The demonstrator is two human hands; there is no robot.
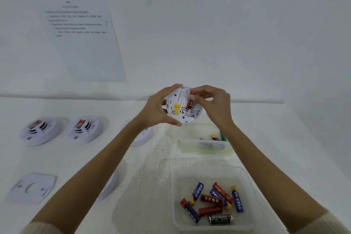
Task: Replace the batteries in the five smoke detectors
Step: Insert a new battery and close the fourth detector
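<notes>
Left hand (157,108): grip curled round the smoke detector (179,112), back up.
Right hand (212,104): grip pinching a red battery (190,102) at its bay.
Handling: likely light, stiff shell; hold the rim.

Smoke detectors (40,132): four, possibly a fifth, mostly hidden. Tubs (254,205): two. Batteries (237,199) in nearer tub: eight.

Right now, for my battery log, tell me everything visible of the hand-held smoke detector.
The smoke detector is a round white plastic-looking disc, held up with its back toward the camera. The back shows a yellow label, printed text and a red battery in its bay. The left hand grips its left rim; the right hand pinches the battery.
</notes>
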